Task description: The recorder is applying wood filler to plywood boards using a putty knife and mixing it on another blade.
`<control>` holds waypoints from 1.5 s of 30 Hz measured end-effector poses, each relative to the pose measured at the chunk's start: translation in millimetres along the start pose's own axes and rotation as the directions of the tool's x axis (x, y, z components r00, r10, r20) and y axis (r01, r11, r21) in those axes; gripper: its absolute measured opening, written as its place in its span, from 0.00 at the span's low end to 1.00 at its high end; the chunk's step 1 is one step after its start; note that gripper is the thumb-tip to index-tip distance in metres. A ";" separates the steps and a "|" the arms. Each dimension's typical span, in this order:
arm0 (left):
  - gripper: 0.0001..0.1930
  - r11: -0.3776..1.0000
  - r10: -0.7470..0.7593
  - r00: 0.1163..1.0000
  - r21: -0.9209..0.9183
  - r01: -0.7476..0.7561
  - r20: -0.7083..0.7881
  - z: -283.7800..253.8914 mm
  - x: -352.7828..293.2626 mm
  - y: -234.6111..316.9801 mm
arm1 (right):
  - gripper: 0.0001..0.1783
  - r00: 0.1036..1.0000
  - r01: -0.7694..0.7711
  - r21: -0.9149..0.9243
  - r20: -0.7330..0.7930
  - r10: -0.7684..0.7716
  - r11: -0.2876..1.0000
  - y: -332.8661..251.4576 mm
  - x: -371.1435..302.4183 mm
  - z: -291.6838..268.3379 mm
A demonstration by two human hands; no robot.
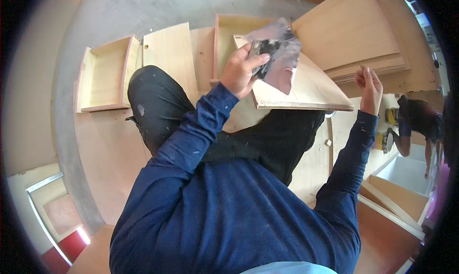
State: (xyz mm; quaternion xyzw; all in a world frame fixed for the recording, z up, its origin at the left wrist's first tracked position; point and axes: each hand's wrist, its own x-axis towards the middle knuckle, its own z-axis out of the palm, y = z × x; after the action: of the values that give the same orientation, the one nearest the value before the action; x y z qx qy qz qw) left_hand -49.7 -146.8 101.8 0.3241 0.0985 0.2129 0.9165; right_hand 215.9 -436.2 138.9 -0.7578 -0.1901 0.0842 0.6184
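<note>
My left hand (240, 72) is closed on a clear plastic bag (289, 51) with a clump of small dark pieces inside, too blurred to name. The bag is held up over a pale wooden panel (306, 89) that lies slanted in front of my knees. Away to the right, my right hand (370, 88) is raised with thumb and forefinger pinched together. Whatever sits in that pinch, if anything, is too small to make out. Behind the bag stands a wooden drawer box (229, 27), partly hidden by the panel and my left hand.
Another open drawer box (103, 78) and an upright board (169, 54) are at the left. Large boards (354, 32) are stacked at the far right. Tins (382, 142) stand near another person (420, 121) at the right edge. A wooden cabinet piece (389, 235) is at the lower right.
</note>
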 end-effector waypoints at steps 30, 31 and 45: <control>0.14 0.971 -0.059 0.970 0.239 0.002 0.235 6.1 33.1 18.0 | 0.09 0.907 0.002 0.507 -0.363 0.212 0.862 -56.3 -96.5 88.8; 0.14 0.971 -0.061 0.969 0.241 0.002 0.240 7.3 34.4 18.1 | 0.11 0.913 0.084 0.487 -0.388 0.129 0.869 -66.6 -100.0 97.7; 0.15 0.490 0.425 0.849 0.709 -0.507 0.314 34.1 7.3 31.9 | 0.32 0.661 0.750 -0.564 0.615 -0.430 0.346 -125.2 -100.9 133.0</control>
State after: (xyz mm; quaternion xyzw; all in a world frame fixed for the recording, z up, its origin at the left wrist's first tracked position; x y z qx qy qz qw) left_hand -42.8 -140.1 148.0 0.7070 0.0436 0.3736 0.5989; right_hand 52.4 -335.0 220.1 -0.7906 -0.5817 -0.1052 0.1596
